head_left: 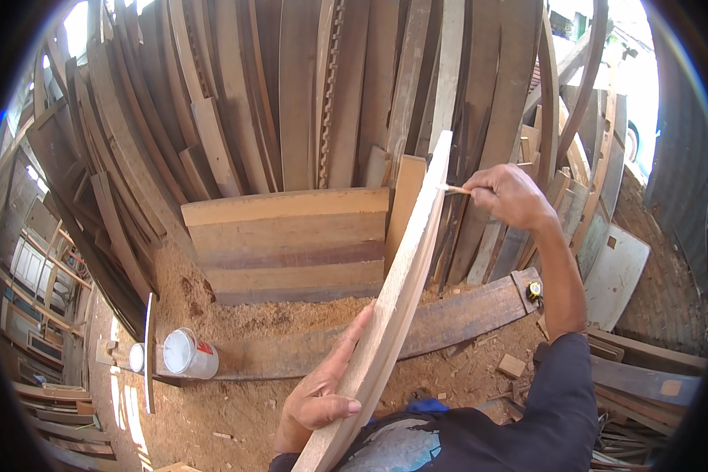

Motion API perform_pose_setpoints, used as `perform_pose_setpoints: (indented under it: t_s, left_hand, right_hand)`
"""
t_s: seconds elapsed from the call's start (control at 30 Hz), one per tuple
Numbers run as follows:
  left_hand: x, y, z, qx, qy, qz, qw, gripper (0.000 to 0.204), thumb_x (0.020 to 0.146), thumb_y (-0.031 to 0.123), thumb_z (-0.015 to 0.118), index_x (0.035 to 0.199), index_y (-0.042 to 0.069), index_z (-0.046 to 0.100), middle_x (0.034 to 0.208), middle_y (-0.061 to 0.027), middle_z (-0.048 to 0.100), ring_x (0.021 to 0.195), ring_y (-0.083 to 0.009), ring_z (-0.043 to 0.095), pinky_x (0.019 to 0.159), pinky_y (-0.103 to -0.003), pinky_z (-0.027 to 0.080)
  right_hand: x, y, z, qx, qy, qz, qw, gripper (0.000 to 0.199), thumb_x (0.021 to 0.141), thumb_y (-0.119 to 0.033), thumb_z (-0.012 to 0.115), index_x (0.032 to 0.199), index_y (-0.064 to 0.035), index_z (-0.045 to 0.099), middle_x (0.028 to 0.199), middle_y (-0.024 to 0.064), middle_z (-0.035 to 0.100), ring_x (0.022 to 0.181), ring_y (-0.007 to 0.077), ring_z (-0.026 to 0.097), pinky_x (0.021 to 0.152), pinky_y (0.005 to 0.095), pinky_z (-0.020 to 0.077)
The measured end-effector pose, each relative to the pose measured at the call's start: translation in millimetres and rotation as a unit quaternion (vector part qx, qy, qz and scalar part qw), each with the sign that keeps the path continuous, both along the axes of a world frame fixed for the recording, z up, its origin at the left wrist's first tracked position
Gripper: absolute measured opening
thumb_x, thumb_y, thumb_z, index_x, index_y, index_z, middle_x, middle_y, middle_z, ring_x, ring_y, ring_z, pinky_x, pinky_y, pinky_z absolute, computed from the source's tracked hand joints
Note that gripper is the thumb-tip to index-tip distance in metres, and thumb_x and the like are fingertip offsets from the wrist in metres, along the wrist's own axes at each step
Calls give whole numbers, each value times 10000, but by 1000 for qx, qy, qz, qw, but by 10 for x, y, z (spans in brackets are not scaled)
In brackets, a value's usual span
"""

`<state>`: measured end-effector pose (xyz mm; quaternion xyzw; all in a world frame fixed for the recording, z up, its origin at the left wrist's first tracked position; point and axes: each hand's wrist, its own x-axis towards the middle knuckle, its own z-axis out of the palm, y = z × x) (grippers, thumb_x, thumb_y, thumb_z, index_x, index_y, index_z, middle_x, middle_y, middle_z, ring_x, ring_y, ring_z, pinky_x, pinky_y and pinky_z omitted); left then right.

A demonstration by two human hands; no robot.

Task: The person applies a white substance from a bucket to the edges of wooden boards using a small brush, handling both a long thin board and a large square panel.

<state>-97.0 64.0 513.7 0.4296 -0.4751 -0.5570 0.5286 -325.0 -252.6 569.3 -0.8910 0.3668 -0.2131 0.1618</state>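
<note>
A long wooden board (370,338) slants up and away from my body, its narrow edge facing up. White wet-looking stuff (426,206) coats the far stretch of that edge; the near stretch is bare wood. My left hand (326,397) grips the near part, thumb on top and fingers along the left side. Near the far end, my right hand (515,197) pinches a thin stick (459,189), whose whitish tip touches the coated edge. Whether the tip has bristles is too small to tell. A second strip of wood seems to lie against the board's right side.
A low wooden bench (440,318) crosses behind the board, bearing a white bucket (190,354), a smaller white container (137,358) and a tape measure (534,290). Stacked planks (287,236) stand beyond it. Tall boards (370,86) lean behind. Sawdust and offcuts (511,365) litter the ground.
</note>
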Motion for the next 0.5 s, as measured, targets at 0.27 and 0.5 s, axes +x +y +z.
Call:
perform_pose_setpoints:
  t_s: [0.27,0.5]
  left_hand:
    - [-2,-2,38,0,-9,-4,1000,1289,561,465,673,1596,-78,130,1678,-258,111,1579,-329,51,1251,-411,10]
    - [-11,-14,64,-15,-38,-12,999,1283,577,472,682,1597,-77,129,1676,-266,111,1578,-338,50,1251,-418,12]
  right_hand:
    - [-13,580,115,14,-9,102,995,240,882,-129,615,1035,-24,767,975,197,739,879,343,720,842,411,556]
    - [13,127,190,146,-17,27,989,234,861,-121,641,1036,-33,769,938,209,740,877,346,720,870,410,550]
